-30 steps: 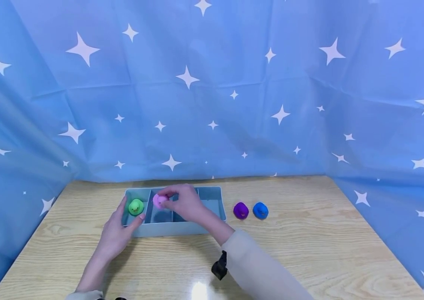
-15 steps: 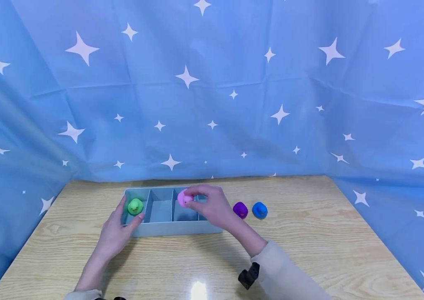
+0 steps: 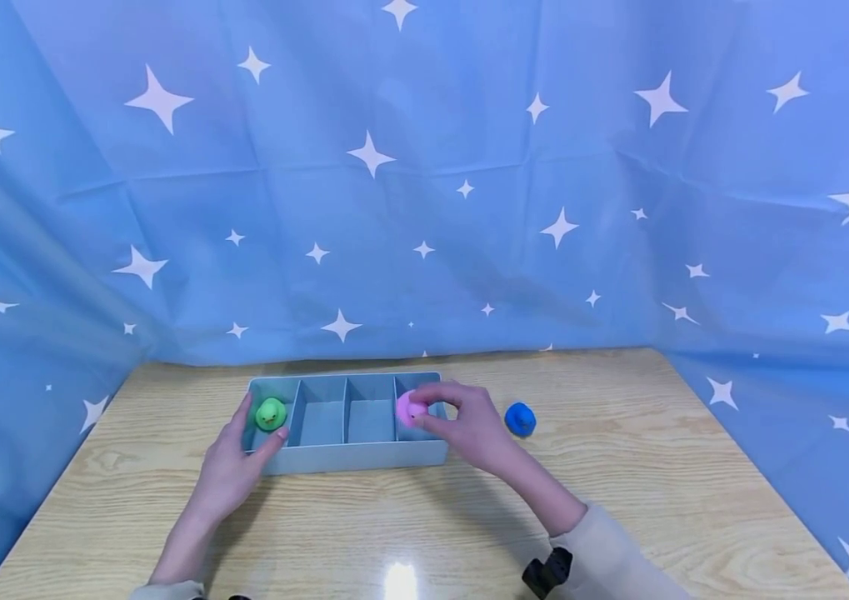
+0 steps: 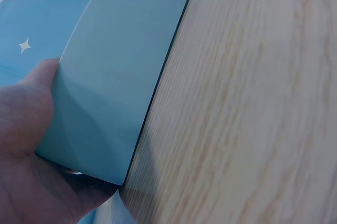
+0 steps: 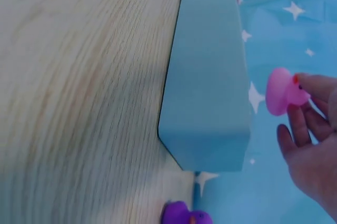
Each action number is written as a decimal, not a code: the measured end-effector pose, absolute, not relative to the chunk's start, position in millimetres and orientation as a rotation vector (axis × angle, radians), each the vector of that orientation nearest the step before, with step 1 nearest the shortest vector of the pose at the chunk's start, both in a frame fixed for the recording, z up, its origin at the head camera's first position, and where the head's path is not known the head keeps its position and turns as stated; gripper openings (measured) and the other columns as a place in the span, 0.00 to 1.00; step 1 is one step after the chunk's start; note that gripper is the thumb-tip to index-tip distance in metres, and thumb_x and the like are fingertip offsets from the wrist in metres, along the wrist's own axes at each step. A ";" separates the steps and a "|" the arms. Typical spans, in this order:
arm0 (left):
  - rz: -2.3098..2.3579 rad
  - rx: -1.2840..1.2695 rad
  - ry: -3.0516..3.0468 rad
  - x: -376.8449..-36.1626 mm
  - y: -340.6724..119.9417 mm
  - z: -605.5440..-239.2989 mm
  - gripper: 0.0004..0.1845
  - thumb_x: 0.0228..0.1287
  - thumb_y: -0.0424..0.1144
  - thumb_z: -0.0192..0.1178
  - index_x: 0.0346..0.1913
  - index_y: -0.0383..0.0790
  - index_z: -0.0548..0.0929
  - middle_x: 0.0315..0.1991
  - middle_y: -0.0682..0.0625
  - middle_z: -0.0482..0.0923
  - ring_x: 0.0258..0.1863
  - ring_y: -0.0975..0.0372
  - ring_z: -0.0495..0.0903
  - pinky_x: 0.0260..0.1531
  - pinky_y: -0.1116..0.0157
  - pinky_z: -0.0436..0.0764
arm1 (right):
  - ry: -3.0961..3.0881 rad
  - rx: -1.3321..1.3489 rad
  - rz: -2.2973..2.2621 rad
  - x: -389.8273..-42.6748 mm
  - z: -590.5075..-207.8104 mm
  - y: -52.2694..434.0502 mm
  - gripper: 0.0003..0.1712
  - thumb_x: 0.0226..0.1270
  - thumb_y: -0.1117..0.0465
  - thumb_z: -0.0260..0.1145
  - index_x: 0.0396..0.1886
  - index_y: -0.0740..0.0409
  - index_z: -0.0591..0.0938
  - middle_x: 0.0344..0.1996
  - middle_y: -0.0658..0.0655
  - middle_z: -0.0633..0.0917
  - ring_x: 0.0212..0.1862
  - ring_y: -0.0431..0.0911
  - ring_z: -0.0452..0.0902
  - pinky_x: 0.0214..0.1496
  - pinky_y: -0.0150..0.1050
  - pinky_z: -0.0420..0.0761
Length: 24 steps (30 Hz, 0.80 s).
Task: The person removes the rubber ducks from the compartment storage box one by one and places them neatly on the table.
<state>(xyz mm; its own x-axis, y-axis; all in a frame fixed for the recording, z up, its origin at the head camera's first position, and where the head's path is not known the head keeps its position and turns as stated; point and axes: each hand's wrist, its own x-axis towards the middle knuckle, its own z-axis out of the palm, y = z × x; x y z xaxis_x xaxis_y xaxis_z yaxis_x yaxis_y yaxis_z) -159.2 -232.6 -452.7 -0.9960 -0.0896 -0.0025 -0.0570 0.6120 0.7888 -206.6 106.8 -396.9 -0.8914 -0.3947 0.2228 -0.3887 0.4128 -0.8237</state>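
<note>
- Since the earlier frames my right hand [image 3: 472,421] has carried the pink duck [image 3: 411,408] rightward, from over the second compartment to the rightmost compartment of the tray [image 3: 349,457]; left hand and green duck haven't moved.
- Right hand: fingertips pinch the pink duck. The right wrist view shows it raised above the tray's rim, with the thumb side hidden behind the toy.
- Can't tell from the head view whether the duck touches the compartment floor; my fingers cover its right side.
- Left hand [image 3: 232,462]: fingers fairly straight, cupped against the tray's left end, thumb on the front corner. In the left wrist view only the palm edge against the tray wall shows, fingers cut off.
- Green duck [image 3: 271,413] sits upright in the leftmost compartment, just beside my left fingertips; contact not clear.
- Two middle compartments show only bare floor.
- Blue duck [image 3: 520,419] stands on the desk [image 3: 656,467] right of the tray, just past my right hand.
- Purple duck [image 5: 181,214] is hidden behind my right hand in the head view; only the right wrist view shows it, cut off at the frame's bottom edge, near the tray's right end.
- Right sleeve and a black wrist strap are clipped by the bottom edge.
- Starred blue cloth [image 3: 424,183] backs and flanks the desk.
</note>
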 end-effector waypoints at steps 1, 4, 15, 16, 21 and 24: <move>-1.361 0.125 -2.787 -159.3 -232.4 -452.6 0.51 0.76 0.61 0.54 0.83 0.35 0.38 0.77 0.23 0.46 0.75 0.30 0.48 0.71 0.34 0.55 | 2.643 -0.741 -1.526 -205.7 -397.0 110.6 0.15 0.67 0.62 0.74 0.53 0.53 0.89 0.54 0.51 0.87 0.59 0.52 0.80 0.58 0.55 0.81; -1.360 0.122 -2.789 -159.7 -231.4 -452.3 0.51 0.77 0.60 0.54 0.83 0.35 0.38 0.78 0.23 0.46 0.75 0.30 0.48 0.71 0.34 0.55 | 2.689 -0.767 -1.482 -202.0 -398.3 122.1 0.14 0.66 0.63 0.75 0.51 0.54 0.90 0.50 0.52 0.88 0.41 0.46 0.81 0.41 0.39 0.81; -1.359 0.147 -2.821 -160.5 -232.1 -450.7 0.52 0.76 0.61 0.54 0.83 0.37 0.37 0.78 0.24 0.45 0.76 0.31 0.47 0.71 0.34 0.54 | 2.802 -0.860 -1.461 -181.8 -408.2 160.1 0.13 0.60 0.66 0.78 0.45 0.54 0.91 0.44 0.49 0.90 0.46 0.47 0.83 0.49 0.40 0.84; -1.360 0.148 -2.820 -160.6 -232.5 -450.4 0.51 0.76 0.61 0.54 0.83 0.37 0.37 0.78 0.24 0.45 0.76 0.31 0.47 0.71 0.34 0.54 | 2.821 -0.863 -1.453 -181.1 -408.5 162.2 0.13 0.60 0.66 0.79 0.45 0.53 0.91 0.44 0.48 0.90 0.47 0.47 0.84 0.49 0.39 0.84; -1.370 0.155 -2.816 -159.8 -233.5 -450.1 0.51 0.77 0.60 0.54 0.83 0.37 0.36 0.78 0.24 0.45 0.76 0.31 0.47 0.72 0.35 0.54 | 2.912 -0.901 -1.447 -178.4 -411.0 172.5 0.16 0.56 0.69 0.80 0.44 0.53 0.91 0.43 0.47 0.90 0.50 0.47 0.85 0.51 0.41 0.85; -1.374 0.159 -2.821 -158.8 -233.2 -450.9 0.52 0.76 0.61 0.54 0.83 0.37 0.36 0.78 0.24 0.45 0.76 0.32 0.47 0.71 0.34 0.54 | 2.953 -0.943 -1.463 -177.1 -413.1 178.4 0.18 0.52 0.72 0.80 0.43 0.55 0.91 0.43 0.48 0.91 0.50 0.46 0.85 0.50 0.40 0.86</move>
<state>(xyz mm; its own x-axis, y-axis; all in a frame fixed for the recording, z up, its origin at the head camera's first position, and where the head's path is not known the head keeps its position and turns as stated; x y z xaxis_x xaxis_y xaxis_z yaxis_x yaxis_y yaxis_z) -158.8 -233.2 -450.9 -0.9949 -0.0905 -0.0448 -0.0911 0.6123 0.7854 -177.1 178.4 -413.1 -0.8110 -0.3440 0.4733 -0.5850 0.4946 -0.6428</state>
